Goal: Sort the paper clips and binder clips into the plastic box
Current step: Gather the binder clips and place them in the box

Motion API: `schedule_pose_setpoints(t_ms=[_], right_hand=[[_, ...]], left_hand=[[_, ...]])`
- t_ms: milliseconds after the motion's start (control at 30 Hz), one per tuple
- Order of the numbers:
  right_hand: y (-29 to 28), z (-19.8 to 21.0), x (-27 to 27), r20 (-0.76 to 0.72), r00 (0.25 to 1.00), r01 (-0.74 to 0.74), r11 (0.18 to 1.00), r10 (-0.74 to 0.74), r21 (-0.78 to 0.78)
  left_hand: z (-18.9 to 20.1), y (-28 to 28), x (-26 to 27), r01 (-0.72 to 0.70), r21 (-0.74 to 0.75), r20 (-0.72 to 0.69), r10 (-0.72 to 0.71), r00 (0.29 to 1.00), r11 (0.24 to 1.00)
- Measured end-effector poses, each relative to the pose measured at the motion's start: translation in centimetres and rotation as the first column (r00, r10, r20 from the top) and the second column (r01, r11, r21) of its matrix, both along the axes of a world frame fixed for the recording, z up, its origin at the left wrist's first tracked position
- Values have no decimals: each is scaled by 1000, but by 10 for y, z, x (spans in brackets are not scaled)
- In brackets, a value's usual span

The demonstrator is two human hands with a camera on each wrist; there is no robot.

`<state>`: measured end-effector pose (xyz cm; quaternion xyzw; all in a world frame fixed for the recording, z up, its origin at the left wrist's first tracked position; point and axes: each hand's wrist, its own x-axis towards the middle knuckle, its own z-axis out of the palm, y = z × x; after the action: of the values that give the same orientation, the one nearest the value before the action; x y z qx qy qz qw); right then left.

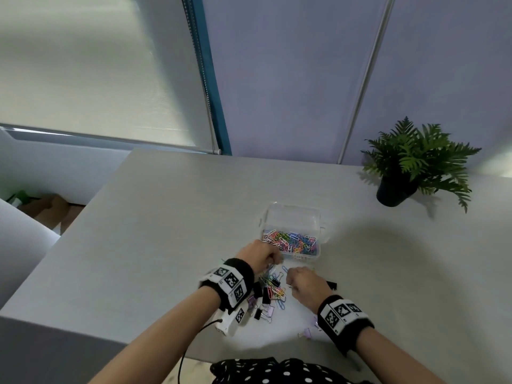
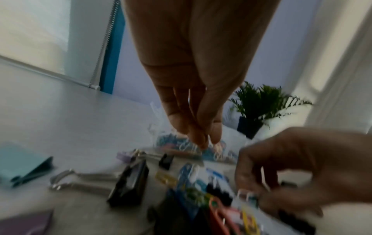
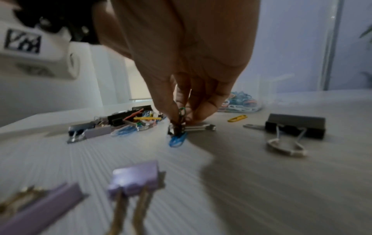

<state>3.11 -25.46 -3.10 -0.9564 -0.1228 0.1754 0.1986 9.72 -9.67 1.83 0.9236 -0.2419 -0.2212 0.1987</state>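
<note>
A clear plastic box stands open on the table, its near half filled with coloured paper clips. My left hand hovers by the box's near-left corner, and its fingertips pinch a pale paper clip. A mixed pile of paper clips and black binder clips lies between my hands. My right hand pinches a green paper clip just above the table, with a blue paper clip hanging under it.
A large black binder clip and a yellow paper clip lie right of my right hand. Purple binder clips sit near the front edge. A potted fern stands at the back right. The table's left edge drops off.
</note>
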Motion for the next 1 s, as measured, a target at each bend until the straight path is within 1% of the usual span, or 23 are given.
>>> schedule_pose_setpoints(t_ms=[100,167,233,300,467,567,600,633,700,733,767,800,833,900,967,1000], right_hand=[[-13,5,2,-5,994,106,982,-106,155],[-26,10,2,-1,976,209,938,-217,278],[-39,16,1,-38,958,281,894,-286,350],[-50,24,1,-90,942,333,862,-324,383],[-64,41,19,-103,913,394,785,-395,479],[-56,52,40,-64,898,399,746,-435,533],[-53,54,46,-37,897,390,748,-441,537],[-49,56,50,0,901,372,772,-434,515],[-44,53,53,145,922,283,881,-358,380],[-42,51,50,238,928,212,932,-286,295],[-41,48,45,308,929,138,963,-208,232],[-42,44,40,329,934,81,980,-138,182],[-43,40,35,301,950,42,992,-78,121],[-47,29,24,170,985,-15,998,25,-62],[-53,17,17,72,994,-64,972,82,-228],[-56,9,15,60,993,-84,958,104,-274]], left_hand=[[-12,-9,-15,-72,94,71,65,995,993],[-17,-13,-24,-112,168,124,92,988,979],[-22,-16,-32,-104,222,152,71,986,970],[-24,-17,-35,-86,244,173,44,984,966],[-20,-20,-34,-115,254,160,76,984,960],[-21,-24,-35,-106,260,137,72,988,960],[-22,-25,-34,-104,264,133,71,989,959],[-23,-26,-34,-102,268,130,69,989,958],[-24,-25,-33,-99,273,135,63,989,957],[-24,-25,-33,-95,275,140,58,988,957],[-24,-24,-34,-89,276,149,48,988,957],[-25,-24,-34,-77,279,164,32,986,957],[-26,-25,-35,-61,284,182,8,983,957],[-27,-27,-35,-24,295,207,-39,978,955],[-26,-31,-35,-5,301,214,-62,975,954],[-26,-34,-35,2,302,213,-69,975,953]])
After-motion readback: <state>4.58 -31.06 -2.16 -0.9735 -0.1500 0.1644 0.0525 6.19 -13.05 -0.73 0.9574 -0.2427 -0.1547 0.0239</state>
